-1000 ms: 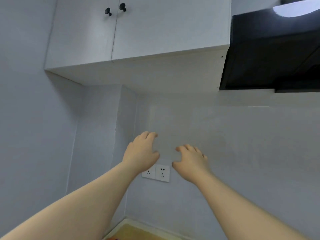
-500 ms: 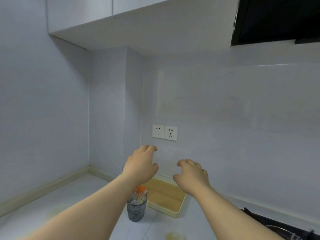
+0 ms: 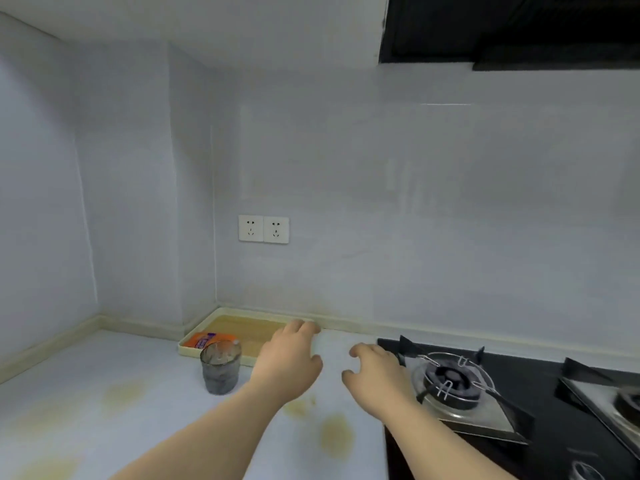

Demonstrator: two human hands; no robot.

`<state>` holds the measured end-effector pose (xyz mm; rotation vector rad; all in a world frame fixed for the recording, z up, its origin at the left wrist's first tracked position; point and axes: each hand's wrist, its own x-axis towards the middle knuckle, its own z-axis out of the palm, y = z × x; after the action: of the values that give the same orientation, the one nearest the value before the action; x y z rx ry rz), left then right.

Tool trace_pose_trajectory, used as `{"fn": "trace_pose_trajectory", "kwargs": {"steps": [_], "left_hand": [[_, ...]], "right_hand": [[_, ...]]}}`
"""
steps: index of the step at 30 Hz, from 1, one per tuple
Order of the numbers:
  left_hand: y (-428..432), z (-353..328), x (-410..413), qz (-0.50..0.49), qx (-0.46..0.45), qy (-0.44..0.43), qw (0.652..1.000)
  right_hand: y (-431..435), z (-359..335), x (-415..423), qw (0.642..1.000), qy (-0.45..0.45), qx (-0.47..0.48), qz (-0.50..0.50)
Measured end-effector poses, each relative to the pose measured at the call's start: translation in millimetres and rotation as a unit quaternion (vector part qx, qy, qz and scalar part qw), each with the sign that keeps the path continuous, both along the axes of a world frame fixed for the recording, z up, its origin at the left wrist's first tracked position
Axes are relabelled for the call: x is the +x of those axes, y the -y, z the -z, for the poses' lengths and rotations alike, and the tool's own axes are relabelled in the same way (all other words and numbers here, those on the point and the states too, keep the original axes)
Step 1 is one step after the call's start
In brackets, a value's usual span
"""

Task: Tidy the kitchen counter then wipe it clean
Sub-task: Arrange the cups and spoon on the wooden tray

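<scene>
The white counter (image 3: 121, 368) carries yellowish stains (image 3: 336, 434) in front of me. A dark ribbed glass (image 3: 220, 369) stands upright on it, just in front of a cream tray (image 3: 256, 325) with a wood-coloured base set against the back wall. An orange packet (image 3: 207, 339) lies in the tray's left end. My left hand (image 3: 289, 363) hovers right of the glass, over the tray's right end, fingers loosely spread and holding nothing. Beside it my right hand (image 3: 375, 374) hangs above the counter near the hob, also loose and holding nothing.
A black gas hob (image 3: 519, 403) with two burners fills the right side. A double wall socket (image 3: 264, 229) sits above the tray. The range hood (image 3: 502, 26) hangs at the top right. Walls close the counter at the left and back.
The view has tilted down from the upper cabinets to the counter. The glass, tray, packet and hob came into sight. Both hands stay outstretched and hold nothing.
</scene>
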<state>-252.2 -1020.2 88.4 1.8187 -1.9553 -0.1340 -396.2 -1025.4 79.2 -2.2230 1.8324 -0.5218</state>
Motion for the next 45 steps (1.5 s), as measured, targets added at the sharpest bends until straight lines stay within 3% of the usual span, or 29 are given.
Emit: {"fn": "trace_pose_trajectory", "kwargs": {"steps": [8,16,25,35,45], "left_hand": [[-6,12,-124,0.128,0.014,-0.016,0.992],[-25,10,-325,0.269,0.011,-0.036,0.962],[-63,14,-514,0.348,0.028,-0.062,0.935],[-53,34,-619,0.379,0.051,-0.049,0.923],[38,62,-713,0.405,0.085,-0.069,0.908]], "right_hand": [[-45,9,-125,0.99,0.012,0.01,0.139],[-109,3,-304,0.962,0.023,0.016,0.273],[-170,3,-471,0.934,0.019,0.025,0.355],[-173,28,-569,0.916,0.06,0.049,0.393],[-95,51,-667,0.895,0.07,0.072,0.435]]}}
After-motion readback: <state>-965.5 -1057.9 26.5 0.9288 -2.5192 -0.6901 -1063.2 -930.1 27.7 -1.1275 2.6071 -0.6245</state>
